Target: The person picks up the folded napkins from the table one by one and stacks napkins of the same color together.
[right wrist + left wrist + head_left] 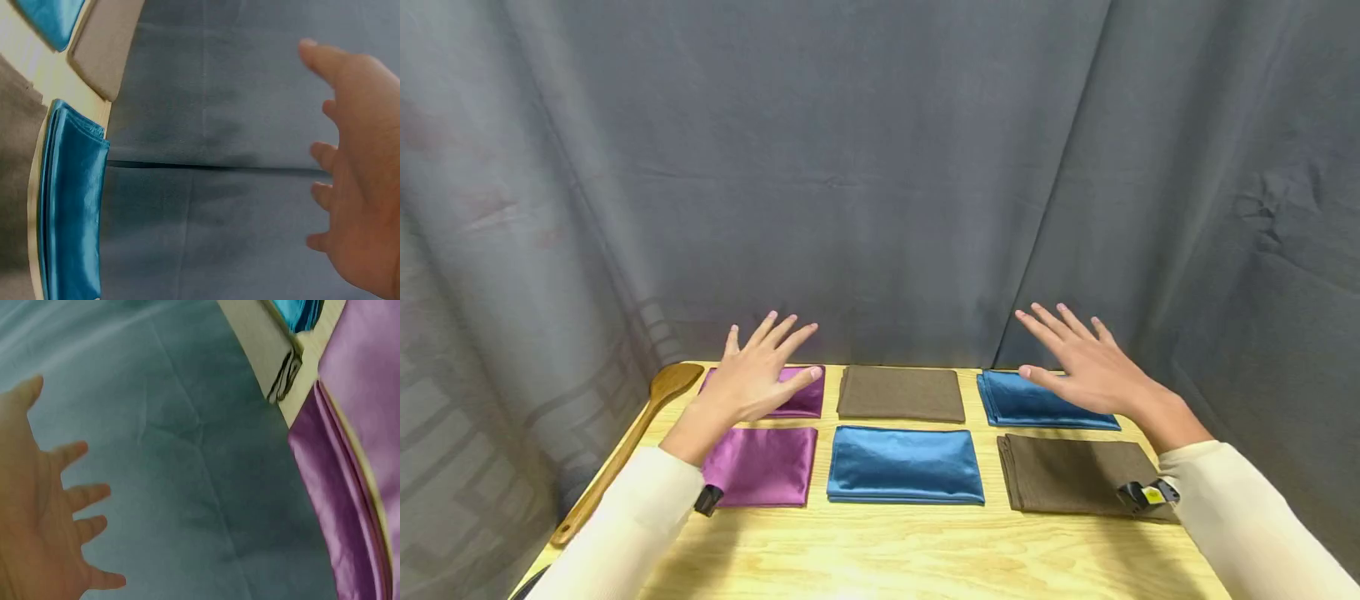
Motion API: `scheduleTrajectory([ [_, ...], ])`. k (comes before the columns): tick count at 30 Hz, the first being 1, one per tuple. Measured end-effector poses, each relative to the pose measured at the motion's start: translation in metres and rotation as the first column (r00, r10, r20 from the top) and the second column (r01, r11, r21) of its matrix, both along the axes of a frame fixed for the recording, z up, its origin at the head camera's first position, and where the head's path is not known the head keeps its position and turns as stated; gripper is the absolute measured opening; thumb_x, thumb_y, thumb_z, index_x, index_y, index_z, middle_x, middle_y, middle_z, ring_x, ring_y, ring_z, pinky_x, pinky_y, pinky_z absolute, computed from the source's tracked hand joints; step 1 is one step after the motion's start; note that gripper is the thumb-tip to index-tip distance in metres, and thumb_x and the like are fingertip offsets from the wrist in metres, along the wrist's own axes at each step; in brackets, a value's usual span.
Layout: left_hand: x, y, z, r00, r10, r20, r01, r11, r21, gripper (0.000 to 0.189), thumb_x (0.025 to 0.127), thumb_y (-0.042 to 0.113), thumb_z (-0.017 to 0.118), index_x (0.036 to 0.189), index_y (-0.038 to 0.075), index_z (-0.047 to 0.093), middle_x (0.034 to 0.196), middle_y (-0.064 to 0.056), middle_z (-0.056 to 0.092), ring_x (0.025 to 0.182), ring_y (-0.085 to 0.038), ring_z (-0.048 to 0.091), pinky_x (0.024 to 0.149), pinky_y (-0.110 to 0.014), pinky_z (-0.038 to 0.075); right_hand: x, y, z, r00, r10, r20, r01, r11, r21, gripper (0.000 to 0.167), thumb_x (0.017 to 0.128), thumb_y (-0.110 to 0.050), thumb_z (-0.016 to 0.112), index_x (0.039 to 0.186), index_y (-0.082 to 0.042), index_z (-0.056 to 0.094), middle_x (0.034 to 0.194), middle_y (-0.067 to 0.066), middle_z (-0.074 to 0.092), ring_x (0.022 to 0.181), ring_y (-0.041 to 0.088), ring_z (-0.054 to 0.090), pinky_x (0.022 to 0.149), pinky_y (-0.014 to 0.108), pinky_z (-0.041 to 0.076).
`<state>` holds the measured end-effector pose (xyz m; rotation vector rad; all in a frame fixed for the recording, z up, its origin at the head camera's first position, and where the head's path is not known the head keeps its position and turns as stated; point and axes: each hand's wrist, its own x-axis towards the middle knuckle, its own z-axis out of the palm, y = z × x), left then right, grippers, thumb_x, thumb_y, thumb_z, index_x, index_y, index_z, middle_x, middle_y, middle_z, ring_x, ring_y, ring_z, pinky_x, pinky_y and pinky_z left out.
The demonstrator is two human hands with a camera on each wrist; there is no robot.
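Observation:
My left hand [751,379] hovers with spread fingers over the far-left folded purple cloth [805,396], holding nothing. Nearer me on that side lies another folded purple cloth [767,467], partly behind my forearm. On the right, my right hand [1082,367] is also spread and bare, above a folded blue cloth [1037,404]. In front of that one sits a folded brown cloth [1067,471], overlapped by my wrist. Between the hands, a second brown cloth [901,393] lies at the back and a second blue cloth [904,462] before it. The left wrist view shows the left hand [50,506] with fingers apart.
A wooden spatula [625,450] lies along the left edge of the light wood table [850,550]. Grey curtains [865,183] hang right behind the table and on both sides. A small dark device is strapped at each wrist.

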<state>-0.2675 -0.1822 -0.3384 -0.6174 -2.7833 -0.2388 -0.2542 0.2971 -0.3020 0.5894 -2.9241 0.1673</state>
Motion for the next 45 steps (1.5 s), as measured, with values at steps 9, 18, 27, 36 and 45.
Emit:
scheduleTrajectory([
  [9,0.009,0.038,-0.023,0.995,-0.083,-0.059,0.092,0.981,0.170,0.061,0.101,0.050,0.057,0.152,0.018,0.051,0.150,-0.012,0.058,0.141,-0.037,0.051,0.115,-0.060,0.039,0.012,0.029,-0.015,0.998,0.004,0.069,0.009,0.983,-0.181,0.076,0.103,-0.050,0.058,0.165,-0.020,0.026,0.165,0.023,0.033,0.148,0.052,0.032,0.106,0.078,0.028],
  [18,0.022,0.096,-0.063,0.967,-0.201,0.155,0.110,0.882,0.458,0.052,0.101,0.040,0.061,0.148,0.019,0.055,0.149,-0.006,0.060,0.142,-0.031,0.052,0.117,-0.053,0.041,0.026,0.064,-0.055,0.993,-0.020,0.120,0.057,0.949,-0.309,0.065,0.106,-0.040,0.057,0.156,-0.004,0.040,0.154,0.028,0.047,0.138,0.053,0.045,0.099,0.072,0.042],
  [27,0.028,0.149,-0.099,0.876,-0.373,0.305,0.056,0.708,0.704,0.046,0.100,0.032,0.063,0.143,0.017,0.058,0.138,-0.012,0.067,0.124,-0.029,0.066,0.104,-0.045,0.054,0.041,0.103,-0.102,0.982,-0.102,0.161,0.154,0.920,-0.359,0.058,0.107,-0.034,0.056,0.151,0.003,0.044,0.146,0.030,0.054,0.127,0.052,0.055,0.088,0.054,0.056],
  [36,0.037,0.211,-0.121,0.771,-0.481,0.417,-0.014,0.642,0.767,0.049,0.098,0.031,0.067,0.144,0.016,0.058,0.138,-0.012,0.066,0.117,-0.019,0.070,0.091,-0.027,0.057,0.055,0.131,-0.142,0.957,-0.184,0.223,0.260,0.884,-0.388,0.059,0.108,-0.031,0.055,0.150,0.008,0.042,0.138,0.034,0.058,0.113,0.038,0.067,0.080,0.036,0.057],
  [45,0.042,0.249,-0.130,0.770,-0.448,0.454,-0.049,0.668,0.742,0.048,0.096,0.027,0.069,0.142,0.013,0.060,0.136,-0.010,0.067,0.117,-0.016,0.069,0.093,-0.023,0.055,0.067,0.152,-0.165,0.960,-0.244,0.137,0.279,0.807,-0.520,0.050,0.106,-0.023,0.059,0.142,0.010,0.050,0.119,-0.009,0.069,0.096,-0.033,0.033,0.069,0.007,0.043],
])
